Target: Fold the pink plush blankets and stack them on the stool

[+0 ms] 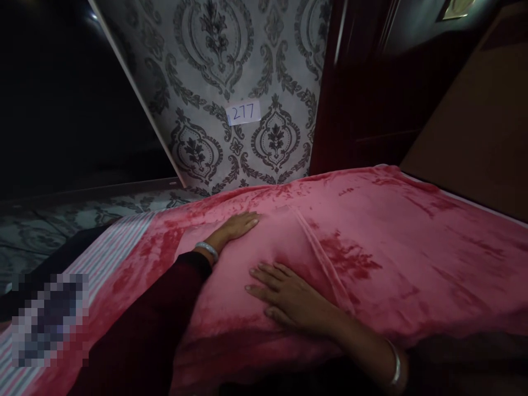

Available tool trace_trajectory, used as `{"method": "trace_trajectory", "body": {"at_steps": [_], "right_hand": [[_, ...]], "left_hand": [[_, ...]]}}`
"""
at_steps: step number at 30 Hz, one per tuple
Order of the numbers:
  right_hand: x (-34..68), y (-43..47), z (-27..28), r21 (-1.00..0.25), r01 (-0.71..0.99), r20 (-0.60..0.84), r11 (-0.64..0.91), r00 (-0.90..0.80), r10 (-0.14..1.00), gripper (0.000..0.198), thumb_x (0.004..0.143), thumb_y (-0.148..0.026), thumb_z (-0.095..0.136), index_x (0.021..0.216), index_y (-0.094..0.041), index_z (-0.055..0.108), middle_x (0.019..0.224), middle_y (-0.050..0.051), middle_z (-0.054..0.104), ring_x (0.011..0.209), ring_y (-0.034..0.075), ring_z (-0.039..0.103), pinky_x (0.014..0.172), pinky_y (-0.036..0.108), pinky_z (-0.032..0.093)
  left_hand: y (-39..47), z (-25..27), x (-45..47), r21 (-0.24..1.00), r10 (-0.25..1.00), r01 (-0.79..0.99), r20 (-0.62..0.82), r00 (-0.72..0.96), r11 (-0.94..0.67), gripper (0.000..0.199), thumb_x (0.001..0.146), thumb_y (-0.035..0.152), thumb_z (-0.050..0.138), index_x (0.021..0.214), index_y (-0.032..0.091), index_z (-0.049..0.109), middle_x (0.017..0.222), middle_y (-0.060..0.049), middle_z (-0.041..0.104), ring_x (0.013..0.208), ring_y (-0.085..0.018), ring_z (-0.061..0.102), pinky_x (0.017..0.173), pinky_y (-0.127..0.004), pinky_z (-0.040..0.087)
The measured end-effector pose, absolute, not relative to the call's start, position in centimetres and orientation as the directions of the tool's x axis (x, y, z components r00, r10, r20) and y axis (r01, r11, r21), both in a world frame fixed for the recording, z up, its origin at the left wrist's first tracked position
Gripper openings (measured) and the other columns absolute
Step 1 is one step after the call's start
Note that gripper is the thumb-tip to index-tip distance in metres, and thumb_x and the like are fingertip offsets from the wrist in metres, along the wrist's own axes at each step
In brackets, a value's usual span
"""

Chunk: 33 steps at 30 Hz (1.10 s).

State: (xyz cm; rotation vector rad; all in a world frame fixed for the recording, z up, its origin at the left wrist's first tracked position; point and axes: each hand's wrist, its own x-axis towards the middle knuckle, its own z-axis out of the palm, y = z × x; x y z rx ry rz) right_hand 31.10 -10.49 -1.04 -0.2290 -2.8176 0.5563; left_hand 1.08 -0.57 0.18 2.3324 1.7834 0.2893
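Note:
A pink plush pillow (231, 269) with a raised seam along its right side lies on a pink and red plush sheet (412, 242). My left hand (238, 225), a bangle at its wrist, rests flat near the pillow's far edge with its fingers stretched out. Nearer to me, my right hand (291, 297) presses palm down on the pillow, fingers spread. Neither hand grasps anything. A dark sleeve covers my left forearm.
Striped cloth (119, 242) edges the sheet on the left, near a pixelated patch (51, 319). Beyond stand a large dark screen-like panel (74, 99), a patterned wall (272, 71) with a paper label reading 277 (244, 112), dark red wood (367, 99) and a brown board (478, 121).

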Motion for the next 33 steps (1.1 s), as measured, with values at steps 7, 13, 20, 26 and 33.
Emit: {"method": "trace_trajectory", "body": {"at_steps": [7,13,20,26,33], "right_hand": [[31.2,-10.6,-0.9,-0.352,0.136,0.180,0.926,-0.961,0.210,0.051,0.107,-0.039,0.043,0.157,-0.029,0.042,0.168,0.004,0.026,0.156,0.025,0.020,0.127,0.054,0.016],[30.2,-11.3,0.6,-0.340,0.124,0.172,0.932,-0.966,0.192,0.053,0.106,-0.045,0.044,0.156,-0.029,0.044,0.166,0.008,0.031,0.155,0.029,0.024,0.125,0.057,0.017],[22.5,-14.2,1.8,-0.329,-0.180,0.235,0.927,-0.966,-0.104,0.052,0.107,-0.047,0.043,0.155,-0.026,0.046,0.161,0.005,0.043,0.154,0.022,0.024,0.128,0.046,0.013],[21.7,-14.5,-0.4,-0.361,-0.162,0.194,0.918,-0.976,-0.096,0.054,0.108,-0.048,0.041,0.158,-0.030,0.038,0.165,0.003,0.035,0.157,0.018,0.016,0.129,0.044,0.008],[21.9,-14.3,-0.1,-0.376,-0.142,0.164,0.916,-0.983,-0.085,0.055,0.108,-0.050,0.040,0.159,-0.031,0.037,0.167,0.003,0.029,0.156,0.017,0.017,0.128,0.043,0.010]], "left_hand": [[-2.0,1.5,3.1,0.049,0.980,0.984,0.108,0.167,-0.173,0.056,0.104,0.046,0.027,0.144,0.020,0.056,0.148,-0.011,0.059,0.141,-0.026,0.050,0.121,-0.047,0.033],[-6.5,3.5,3.4,0.070,0.961,0.960,0.084,0.265,-0.271,0.056,0.104,0.049,0.032,0.152,0.024,0.048,0.158,-0.009,0.048,0.149,-0.026,0.039,0.125,-0.048,0.026],[-12.3,3.1,2.4,0.228,0.968,0.943,0.005,0.249,-0.244,0.059,0.105,0.054,0.027,0.156,0.027,0.041,0.164,-0.007,0.039,0.154,-0.024,0.028,0.127,-0.051,0.018],[-12.8,1.8,-1.8,0.133,0.992,0.984,-0.002,0.123,-0.122,0.060,0.103,0.056,0.033,0.158,0.033,0.035,0.169,-0.006,0.025,0.158,-0.031,0.014,0.125,-0.063,0.007],[-11.5,0.2,-8.5,0.317,0.992,0.942,0.029,-0.123,0.108,0.064,0.101,0.054,0.024,0.151,0.021,0.049,0.159,-0.006,0.046,0.150,-0.020,0.038,0.127,-0.037,0.021]]}}
